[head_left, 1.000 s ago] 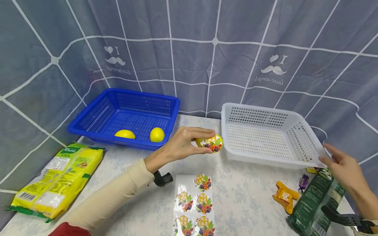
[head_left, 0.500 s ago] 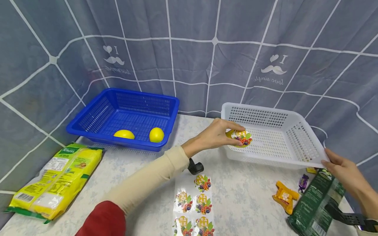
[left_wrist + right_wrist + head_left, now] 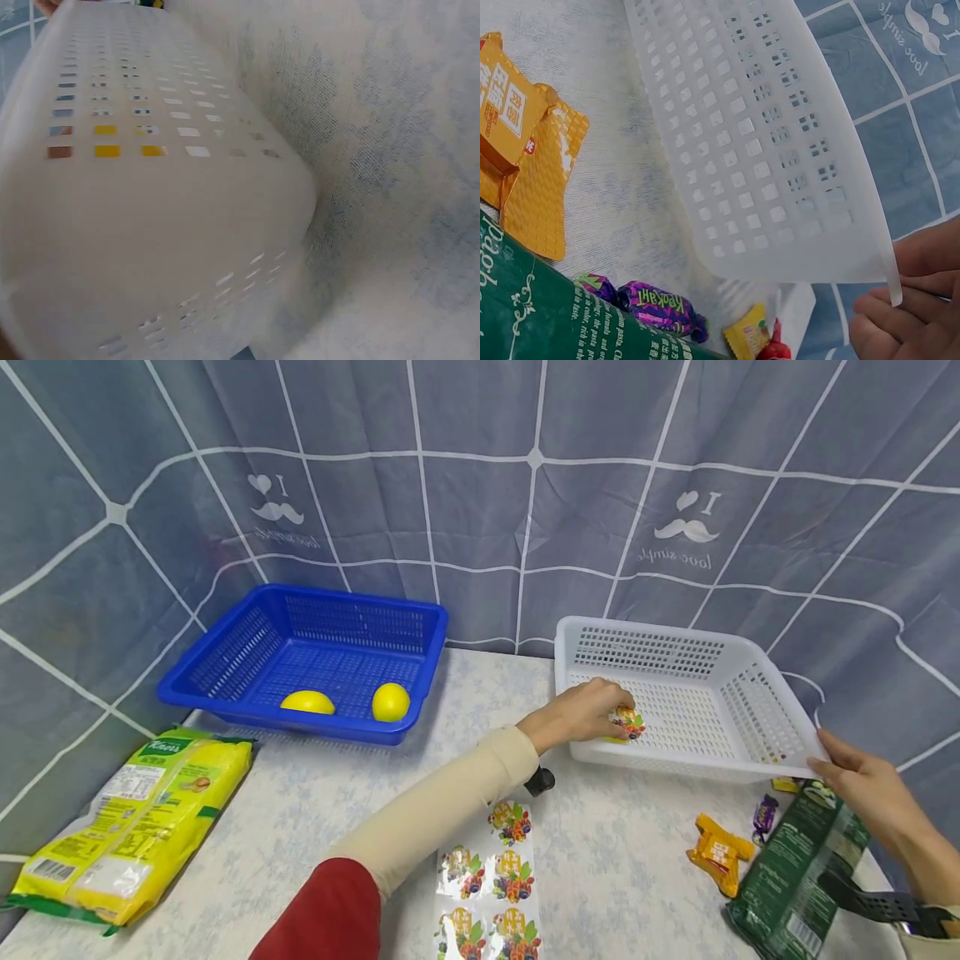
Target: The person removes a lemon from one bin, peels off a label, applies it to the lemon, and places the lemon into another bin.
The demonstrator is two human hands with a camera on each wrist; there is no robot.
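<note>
Yellow labelled fruit is held by the fingers of the left hand inside the white basket, not yet released; the right hand pinches its rim. Two fruits in the blue basket seem left.

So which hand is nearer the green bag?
Right. The right hand grips the white basket at a corner, close to the far end of the green bag; the left hand is farther off, at the basket's other end, holding a yellow fruit.

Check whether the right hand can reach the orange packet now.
Probably not while the right hand grips the white basket; once free, likely yes, reaching over the green bag, since the orange packet lies uncovered.
</note>
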